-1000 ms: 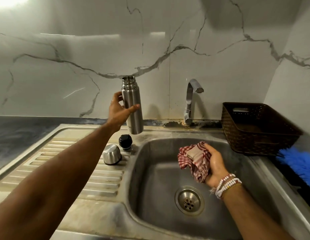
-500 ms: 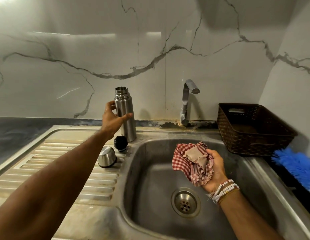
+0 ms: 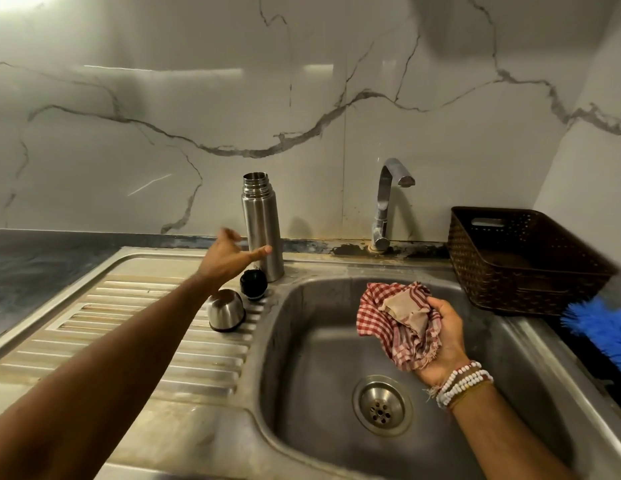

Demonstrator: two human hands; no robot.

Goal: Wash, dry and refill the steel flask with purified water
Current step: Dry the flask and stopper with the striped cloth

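Note:
The steel flask [image 3: 261, 223] stands upright and uncapped at the back corner of the drainboard, beside the sink basin. My left hand [image 3: 229, 258] hovers just left of it with fingers spread, thumb tip near the flask's lower body, holding nothing. In front of the flask lie the black stopper [image 3: 253, 284] and the steel cup lid [image 3: 226, 310], upside down on the ridges. My right hand [image 3: 444, 341] is over the sink basin [image 3: 302, 358] and holds a bunched red-checked cloth [image 3: 395, 323].
A steel tap [image 3: 385, 202] rises behind the basin, its spout dry. A brown woven basket [image 3: 524, 261] sits on the right counter, with blue brush bristles [image 3: 600, 327] beside it. The drain [image 3: 382, 405] is in the basin floor. Dark counter lies at far left.
My left hand lowered the flask from the air onto the drainboard corner and let go of it, fingers opening. My right hand kept hold of the cloth.

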